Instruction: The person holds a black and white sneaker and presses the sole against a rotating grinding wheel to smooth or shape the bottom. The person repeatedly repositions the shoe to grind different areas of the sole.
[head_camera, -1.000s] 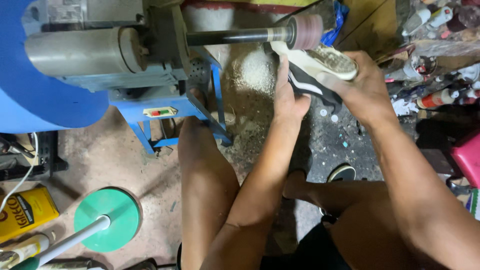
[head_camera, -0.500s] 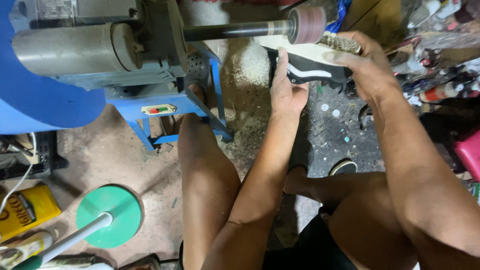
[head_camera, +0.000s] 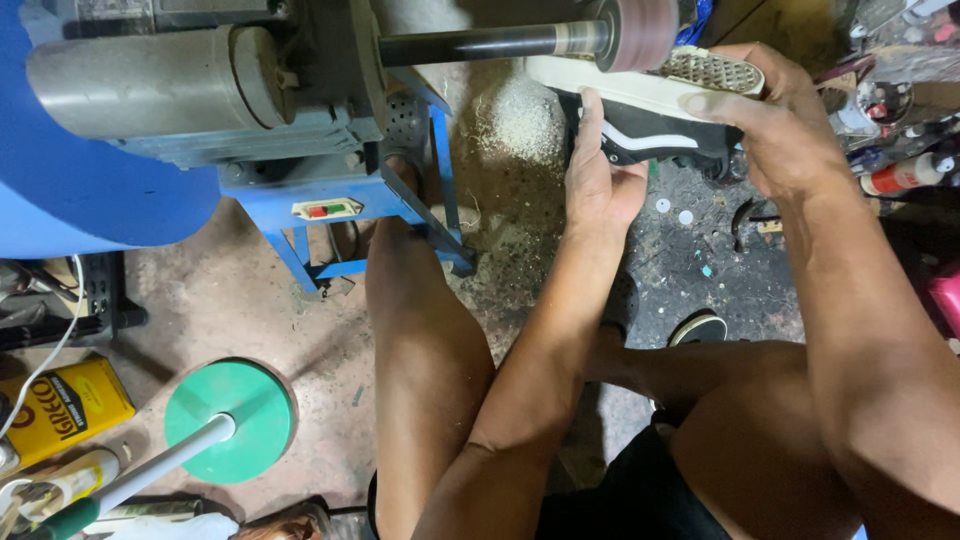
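1. Shoe (head_camera: 650, 125), black and white, sole against the grinder's sanding drum (head_camera: 645, 30).
2. Left hand (head_camera: 600, 180) grip closed on its side; right hand (head_camera: 780, 120) grip wrapped around its heel.
3. Yellow can (head_camera: 60, 410) stands on the floor, contents hidden.

The floor is bare, stained grey-brown concrete (head_camera: 230, 300), strewn with a pale heap of sawdust shavings (head_camera: 520, 125). A blue-painted metal stand (head_camera: 340, 215) rests on it, with a round green plastic base on a white pole (head_camera: 228, 420) and a yellow rectangular tin can (head_camera: 60, 410) nearby. Cluttered bottles and tubes (head_camera: 900, 170) crowd the right edge.
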